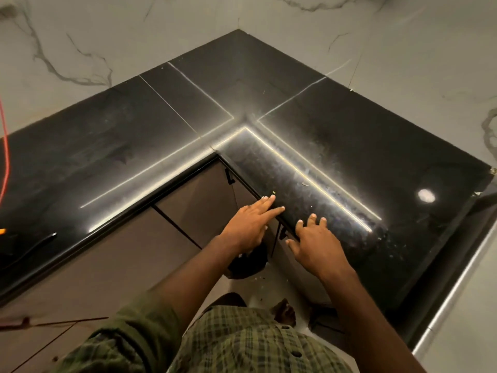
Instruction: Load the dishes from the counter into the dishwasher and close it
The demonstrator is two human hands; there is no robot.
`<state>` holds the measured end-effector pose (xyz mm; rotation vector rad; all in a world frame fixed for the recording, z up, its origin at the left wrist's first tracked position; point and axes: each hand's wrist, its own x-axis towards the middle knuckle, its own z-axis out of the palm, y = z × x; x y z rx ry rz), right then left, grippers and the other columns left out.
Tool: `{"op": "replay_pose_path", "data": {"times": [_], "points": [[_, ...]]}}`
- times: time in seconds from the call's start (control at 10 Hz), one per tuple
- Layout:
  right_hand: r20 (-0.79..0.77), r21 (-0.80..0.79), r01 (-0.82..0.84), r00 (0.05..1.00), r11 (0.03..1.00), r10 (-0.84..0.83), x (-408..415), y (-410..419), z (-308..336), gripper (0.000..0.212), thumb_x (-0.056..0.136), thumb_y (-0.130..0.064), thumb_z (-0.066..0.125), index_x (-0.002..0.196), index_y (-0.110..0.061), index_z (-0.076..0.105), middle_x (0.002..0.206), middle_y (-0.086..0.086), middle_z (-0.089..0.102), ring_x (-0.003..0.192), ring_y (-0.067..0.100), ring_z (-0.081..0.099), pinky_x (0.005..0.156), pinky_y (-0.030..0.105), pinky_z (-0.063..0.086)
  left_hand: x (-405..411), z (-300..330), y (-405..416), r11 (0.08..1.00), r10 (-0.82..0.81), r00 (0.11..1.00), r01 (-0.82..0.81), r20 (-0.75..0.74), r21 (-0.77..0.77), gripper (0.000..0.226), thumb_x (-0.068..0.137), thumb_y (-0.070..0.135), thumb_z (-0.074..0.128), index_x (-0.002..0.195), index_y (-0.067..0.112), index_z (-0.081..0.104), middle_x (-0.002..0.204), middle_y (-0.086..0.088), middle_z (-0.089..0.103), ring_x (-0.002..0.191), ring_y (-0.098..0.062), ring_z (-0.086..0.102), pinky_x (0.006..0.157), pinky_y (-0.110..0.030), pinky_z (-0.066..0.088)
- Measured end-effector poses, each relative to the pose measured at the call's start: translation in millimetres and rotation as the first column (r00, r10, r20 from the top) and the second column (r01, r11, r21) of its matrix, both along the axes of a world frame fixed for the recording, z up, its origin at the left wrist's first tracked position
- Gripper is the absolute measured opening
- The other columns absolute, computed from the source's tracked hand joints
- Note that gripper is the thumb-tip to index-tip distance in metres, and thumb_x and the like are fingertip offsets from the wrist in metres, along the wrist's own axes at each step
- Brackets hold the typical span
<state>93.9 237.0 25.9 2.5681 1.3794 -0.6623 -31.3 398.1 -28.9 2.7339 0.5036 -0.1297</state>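
Two hands, left hand [248, 224], right hand [317, 242], fingers spread, on black corner counter [161, 125]; marble walls [80, 36].

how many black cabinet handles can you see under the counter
2: one handle near the inner corner, above the left hand; another handle beside the right hand. Arms may hide more.

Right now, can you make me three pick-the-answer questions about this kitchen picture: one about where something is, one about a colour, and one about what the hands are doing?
1. Where are both hands?
A. At the counter's front edge
B. On the wall
C. On the floor

2. What colour is the counter?
A. White
B. Black
C. Red

3. What do the hands hold?
A. A plate
B. A cup
C. Nothing

Answers:
1 A: the left hand and right hand lie at the counter edge.
2 B: its glossy top is black.
3 C: the fingers are spread flat and empty.
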Motion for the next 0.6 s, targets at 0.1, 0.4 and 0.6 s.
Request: {"op": "replay_pose_path", "data": {"times": [0.1,0.4,0.6], "points": [[0.019,0.056,-0.05,0.999,0.997,0.049,-10.3,5.5,-11.1,0.069,0.103,-0.055,0.046,0.163,-0.031,0.021,0.17,0.022,0.011,0.154,0.051,0.009,0.121,0.056,0.027,-10.6,-8.0,7.2,0.999,-0.024,0.999,0.024,0.029,0.025,0.082,0.1,0.009,0.056,0.165,0.037,0.013,0.175,0.001,-0.002,0.161,-0.017,0.003,0.126,-0.043,0.026],[0.095,0.117,-0.06,0.994,0.991,0.049,-57.0,39.6,-51.3,0.072,0.099,-0.051,0.056,0.162,-0.032,0.025,0.163,0.032,-0.023,0.15,0.051,-0.026,0.124,0.063,-0.004,-76.5,-53.5,30.9,0.994,0.107,0.965,-0.112,-0.24,-0.007,0.1,0.099,0.025,0.063,0.165,0.023,-0.013,0.169,-0.007,-0.026,0.161,-0.024,-0.008,0.129,-0.042,0.012],[0.173,0.129,-0.128,0.979,0.983,0.105,-78.3,47.7,-71.1,0.068,0.093,-0.047,0.067,0.155,-0.031,0.043,0.168,0.023,-0.02,0.152,0.043,-0.027,0.124,0.063,-0.003,-115.7,-69.6,45.6,0.993,0.114,0.911,-0.102,-0.396,0.052,0.107,0.099,0.038,0.062,0.162,0.012,-0.021,0.166,-0.016,-0.032,0.157,-0.033,-0.021,0.129,-0.048,0.002]]}}
